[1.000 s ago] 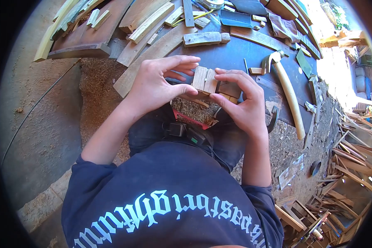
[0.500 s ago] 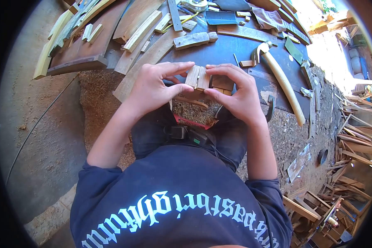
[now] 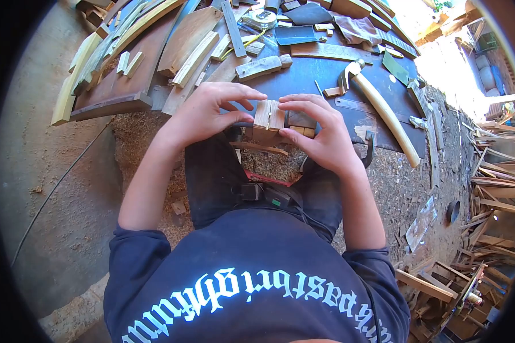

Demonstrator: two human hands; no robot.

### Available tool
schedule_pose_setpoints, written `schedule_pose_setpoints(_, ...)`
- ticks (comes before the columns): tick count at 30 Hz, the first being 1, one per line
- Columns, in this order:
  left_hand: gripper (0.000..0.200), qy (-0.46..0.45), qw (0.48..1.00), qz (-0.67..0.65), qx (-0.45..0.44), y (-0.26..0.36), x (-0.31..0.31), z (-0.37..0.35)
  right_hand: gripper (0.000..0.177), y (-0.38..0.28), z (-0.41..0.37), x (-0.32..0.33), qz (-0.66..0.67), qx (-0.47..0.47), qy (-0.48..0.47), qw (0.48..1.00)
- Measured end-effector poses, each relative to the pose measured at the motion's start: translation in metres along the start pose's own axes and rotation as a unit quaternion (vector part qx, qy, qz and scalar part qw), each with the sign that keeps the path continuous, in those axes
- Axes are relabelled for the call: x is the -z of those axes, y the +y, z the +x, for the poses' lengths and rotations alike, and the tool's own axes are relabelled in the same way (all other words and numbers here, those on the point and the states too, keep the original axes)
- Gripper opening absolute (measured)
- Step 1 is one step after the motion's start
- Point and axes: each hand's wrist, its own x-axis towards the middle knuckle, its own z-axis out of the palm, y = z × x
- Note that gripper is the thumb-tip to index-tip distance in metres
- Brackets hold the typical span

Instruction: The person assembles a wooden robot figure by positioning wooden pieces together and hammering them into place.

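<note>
Both hands pinch two small wooden blocks together. Left hand grips one side, right hand the other, above the dark workbench.

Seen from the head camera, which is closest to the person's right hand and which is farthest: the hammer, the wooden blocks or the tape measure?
1. The blocks: pinched in the fingertips of the right hand, so touching it.
2. The hammer: lying just to its right.
3. The tape measure: far off, at the top of the view.
</note>
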Motion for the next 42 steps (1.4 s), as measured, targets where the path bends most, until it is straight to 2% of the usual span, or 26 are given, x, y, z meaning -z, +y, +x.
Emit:
schedule_pose_setpoints(2, 0.047, -0.001, 1.000, 0.021, -0.017, -0.002, -0.002, 0.004, 0.039, 0.003, -0.002, -0.002, -0.006, 0.007, 0.008, 1.000)
schedule_pose_setpoints(8, 0.050, 0.006, 1.000, -0.008, 0.025, 0.000, -0.006, -0.003, 0.039, 0.006, -0.003, -0.005, -0.011, 0.010, 0.015, 1.000)
schedule_pose_setpoints(13, 0.052, 0.053, 0.998, 0.017, 0.023, 0.012, -0.007, -0.014, 0.040, 0.000, -0.006, -0.004, -0.032, 0.010, 0.040, 0.999)
schedule_pose_setpoints(22, 0.048, 0.069, 0.998, 0.005, 0.004, 0.002, -0.012, -0.009, 0.028, 0.004, -0.006, -0.002, 0.001, -0.019, 0.033, 0.999)
schedule_pose_setpoints(32, 0.049, 0.054, 0.998, 0.027, 0.004, 0.001, -0.008, -0.005, 0.030, 0.011, -0.007, -0.004, 0.033, -0.033, 0.034, 0.998)
schedule_pose_setpoints(37, 0.051, 0.033, 0.999, 0.013, 0.037, 0.009, -0.007, -0.005, 0.030, 0.010, -0.006, -0.002, 0.033, -0.031, 0.026, 0.999)
schedule_pose_setpoints(42, 0.062, 0.035, 0.998, 0.025, 0.047, 0.018, -0.009, -0.012, 0.042, 0.007, -0.009, 0.003, -0.036, 0.005, 0.038, 0.999)
